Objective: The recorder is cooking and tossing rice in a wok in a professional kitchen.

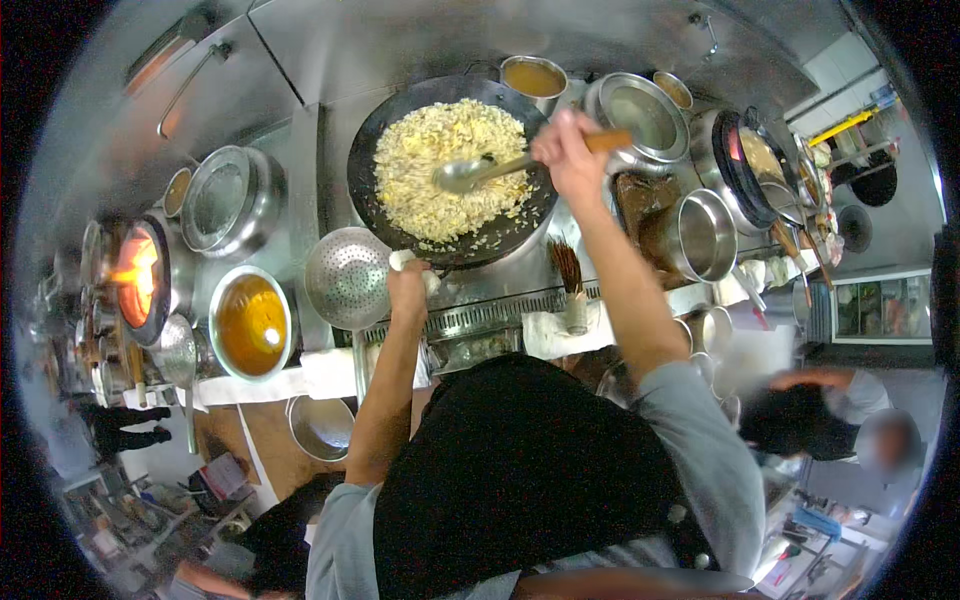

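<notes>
Fried rice (450,150) with bits of egg fills much of a large black wok (367,180) before me. My right hand (574,154) grips the handle of a steel wok ladle (461,176); the wooden end sticks out past my fist. The ladle's bowl rests in or just over the rice and is slightly blurred. At the wok's near edge, my left hand (409,296) is closed around a folded white cloth (405,260), apparently holding the wok's near handle through it. A perforated steel strainer (347,277) lies just left of that hand.
To the left stand a bowl of yellow oil (251,322) and a burner with open flame (141,277). A bamboo brush (568,274) stands upright near my right forearm. On the right are a steel pot (705,234) and a second wok (757,161). Another person (817,412) works at lower right.
</notes>
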Demonstrator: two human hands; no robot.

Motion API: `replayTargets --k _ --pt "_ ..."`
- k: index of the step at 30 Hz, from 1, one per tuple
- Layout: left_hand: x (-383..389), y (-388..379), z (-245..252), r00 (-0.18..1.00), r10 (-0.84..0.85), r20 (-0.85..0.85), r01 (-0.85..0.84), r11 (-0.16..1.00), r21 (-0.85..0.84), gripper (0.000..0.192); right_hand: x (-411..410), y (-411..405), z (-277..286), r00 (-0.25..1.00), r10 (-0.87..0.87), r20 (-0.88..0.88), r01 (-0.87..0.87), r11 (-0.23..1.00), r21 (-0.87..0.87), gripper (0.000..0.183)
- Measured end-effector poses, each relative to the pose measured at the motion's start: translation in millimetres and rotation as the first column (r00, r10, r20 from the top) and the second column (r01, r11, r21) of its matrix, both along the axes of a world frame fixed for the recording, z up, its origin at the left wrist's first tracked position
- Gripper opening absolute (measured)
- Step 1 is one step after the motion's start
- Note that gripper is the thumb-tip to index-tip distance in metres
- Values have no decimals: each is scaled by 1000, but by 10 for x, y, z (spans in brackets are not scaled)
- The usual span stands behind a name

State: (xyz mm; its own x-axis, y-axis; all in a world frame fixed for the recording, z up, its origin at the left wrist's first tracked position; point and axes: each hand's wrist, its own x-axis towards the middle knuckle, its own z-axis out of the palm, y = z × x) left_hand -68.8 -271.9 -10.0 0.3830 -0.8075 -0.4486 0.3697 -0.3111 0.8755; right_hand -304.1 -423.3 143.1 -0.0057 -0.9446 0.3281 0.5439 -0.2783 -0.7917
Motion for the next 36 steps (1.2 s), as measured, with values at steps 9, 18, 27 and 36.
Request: replayTargets --k 9,18,27,36 --pt "-40 100 -41 994 110 -9 -110 994 -2 12 -338 -307 236 959 -280 -41 280 960 -1 37" --pt "-40 102 -83 986 144 87 -140 989 -44 11 -475 -564 302 976 -211 48 217 959 -182 39" --pt "-69 39 -60 978 122 171 -113 992 -59 17 338 -395 92 992 -126 7 126 978 -165 33" --pt "15 54 -257 967 191 167 -185 981 -51 24 1059 115 545 952 159 -263 -208 963 -172 34"
